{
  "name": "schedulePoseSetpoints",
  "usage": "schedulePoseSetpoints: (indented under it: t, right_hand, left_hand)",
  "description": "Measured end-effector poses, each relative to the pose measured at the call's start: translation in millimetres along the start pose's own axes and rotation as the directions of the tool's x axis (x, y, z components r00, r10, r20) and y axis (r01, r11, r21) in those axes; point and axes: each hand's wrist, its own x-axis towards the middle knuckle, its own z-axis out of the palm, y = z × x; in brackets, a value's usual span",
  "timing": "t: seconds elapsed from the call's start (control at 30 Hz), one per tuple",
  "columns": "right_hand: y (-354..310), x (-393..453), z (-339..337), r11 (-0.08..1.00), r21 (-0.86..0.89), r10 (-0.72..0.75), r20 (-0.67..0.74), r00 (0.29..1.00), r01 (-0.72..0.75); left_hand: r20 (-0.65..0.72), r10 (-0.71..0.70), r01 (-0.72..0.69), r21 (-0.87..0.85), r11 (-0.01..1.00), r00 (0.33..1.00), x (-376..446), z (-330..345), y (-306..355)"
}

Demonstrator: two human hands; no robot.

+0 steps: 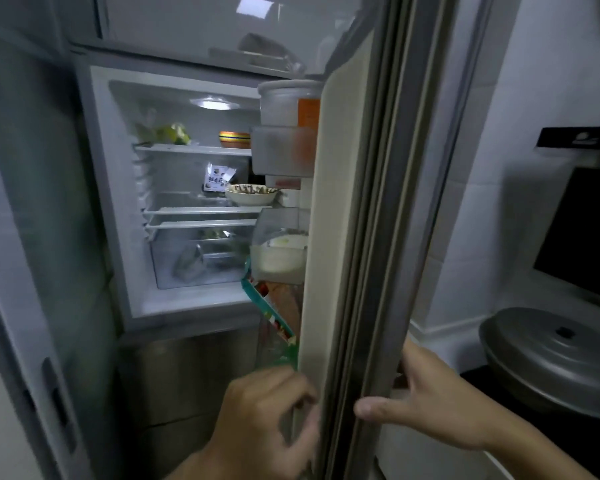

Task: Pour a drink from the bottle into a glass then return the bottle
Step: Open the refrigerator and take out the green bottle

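Bottle [272, 317], label blurred, above left hand [260, 410], unreadable.

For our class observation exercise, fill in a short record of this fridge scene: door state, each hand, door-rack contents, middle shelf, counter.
door: fridge door open, interior light on
right hand: holding the door's outer edge
left hand: fingers curled at the lower door rack, grasp unclear
door rack: bottle with green label, tilted
middle shelf: bowl of food
counter: lidded metal pot
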Motion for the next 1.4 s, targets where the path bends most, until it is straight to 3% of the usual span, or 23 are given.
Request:
schedulePoseSetpoints:
  t: [0.1, 0.2, 0.27, 0.4, 0.5, 0.73, 1.27, 1.4]
  right_hand:
    - [15.7, -20.9, -17.0, 0.997, -0.047, 0.067, -0.009, 0.998, -0.067]
    - [28.4, -33.4, -28.8, 0.990, -0.082, 0.113, -0.058, 0.992, -0.117]
    - [40.6, -39.7, -37.9, 0.986, -0.095, 0.130, -0.102, 0.986, -0.140]
    - [55.0, -49.7, -54.0, 0.986, -0.082, 0.135, -0.107, 0.985, -0.144]
    - [58.2, -52.6, -59.7, 0.987, -0.072, 0.137, -0.106, 0.985, -0.145]
    - [57.3, -57.2, -62.0, 0.986, -0.096, 0.129, -0.108, 0.986, -0.140]
    - [35.2, -51.1, -47.1, 0.977, -0.100, 0.183, -0.085, 0.980, -0.191]
    - [32.1, -51.1, -45.8, 0.973, -0.096, 0.201, -0.075, 0.977, -0.208]
  left_hand:
    - [0.080, -0.224, 0.211, 0.143, 0.967, 0.971, 7.6, 6.8, -7.6]
    - [0.243, -0.387, 0.290, 0.353, 0.889, 0.890, 5.5, 19.6, -10.3]
    - [0.343, -0.428, 0.257, 0.445, 0.858, 0.836, 0.2, 32.4, -5.8]
    - [0.427, -0.377, 0.225, 0.364, 0.904, 0.822, -6.7, 59.6, 5.0]
    - [0.403, -0.239, 0.129, 0.282, 0.951, 0.883, -6.3, 75.9, 4.1]
    - [0.415, -0.100, -0.009, 0.253, 0.968, 0.904, -4.0, 87.7, -8.4]
    - [0.148, -0.136, 0.129, 0.058, 0.990, 0.980, 35.5, 53.9, -26.0]
    - [0.094, -0.247, 0.253, -0.054, 0.966, 0.964, 45.1, 51.7, -30.6]
